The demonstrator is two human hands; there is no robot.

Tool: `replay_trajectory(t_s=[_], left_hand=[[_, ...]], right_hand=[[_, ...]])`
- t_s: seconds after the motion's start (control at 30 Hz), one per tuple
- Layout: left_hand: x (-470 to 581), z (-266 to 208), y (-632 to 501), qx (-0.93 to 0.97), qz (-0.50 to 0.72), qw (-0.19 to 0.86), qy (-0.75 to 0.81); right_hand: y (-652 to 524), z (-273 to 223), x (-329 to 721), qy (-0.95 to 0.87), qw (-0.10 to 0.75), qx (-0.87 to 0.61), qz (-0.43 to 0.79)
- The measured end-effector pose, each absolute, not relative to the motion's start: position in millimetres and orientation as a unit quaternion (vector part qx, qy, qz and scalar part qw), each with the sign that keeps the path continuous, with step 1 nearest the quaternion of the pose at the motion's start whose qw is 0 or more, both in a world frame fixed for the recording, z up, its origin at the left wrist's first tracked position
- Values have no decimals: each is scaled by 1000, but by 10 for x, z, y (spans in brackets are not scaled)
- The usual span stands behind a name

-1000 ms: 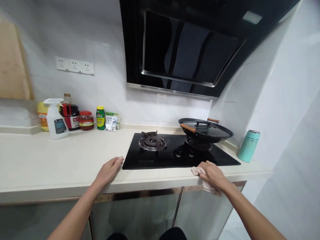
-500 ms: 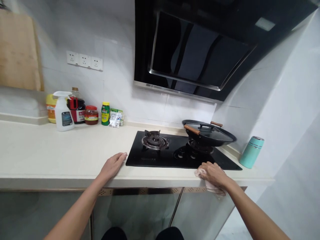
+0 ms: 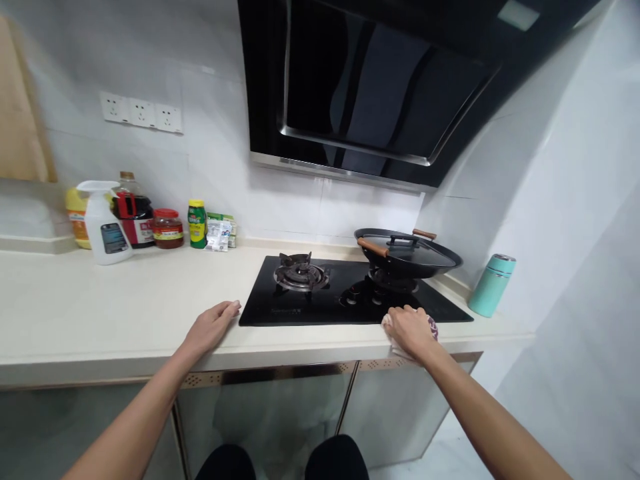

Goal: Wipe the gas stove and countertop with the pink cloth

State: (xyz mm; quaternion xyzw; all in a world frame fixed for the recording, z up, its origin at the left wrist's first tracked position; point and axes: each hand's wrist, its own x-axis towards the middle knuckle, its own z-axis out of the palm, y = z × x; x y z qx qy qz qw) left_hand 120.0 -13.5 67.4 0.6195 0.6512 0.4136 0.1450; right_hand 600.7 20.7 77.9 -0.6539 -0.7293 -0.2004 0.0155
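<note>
My right hand (image 3: 410,330) presses a pale cloth (image 3: 400,348) with a dark red pattern onto the counter, at the front edge of the black gas stove (image 3: 310,313). The fingers are closed on the cloth and cover most of it. My left hand (image 3: 213,327) lies on the cream counter (image 3: 125,313), left of the stove's front corner. Its fingers are stretched out and nothing is in it. A lidded black wok (image 3: 420,257) with wooden handles sits on the right burner. The left burner (image 3: 301,275) is bare.
A turquoise flask (image 3: 493,285) stands right of the stove by the wall. At the back left are a white spray bottle (image 3: 106,227), a dark sauce jug (image 3: 137,223), a red-lidded jar (image 3: 168,230) and a green bottle (image 3: 197,225). The black range hood (image 3: 350,87) hangs overhead.
The view has shifted slightly to the right. My right hand and the cloth are a little nearer the stove edge, and less cloth hangs over the counter front. My left hand stays on the counter.
</note>
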Motion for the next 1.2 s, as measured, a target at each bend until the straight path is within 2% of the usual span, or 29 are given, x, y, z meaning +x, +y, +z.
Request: replay_trajectory(t_s=[0.13, 0.27, 0.9, 1.07, 1.2], left_hand=[[1215, 659, -107, 626, 415, 135, 646], [1277, 656, -92, 637, 402, 129, 645], [1309, 633, -153, 639, 420, 132, 631], [1266, 595, -114, 638, 417, 115, 638], [1223, 601, -112, 626, 413, 112, 652]], right_hand=[[161, 797, 6403, -679, -1, -701, -219], [119, 809, 6440, -687, -22, -688, -232], [-20, 834, 3945, -829, 59, -526, -179], [-23, 844, 3708, -849, 84, -497, -156], [20, 855, 3904, -844, 91, -509, -142]])
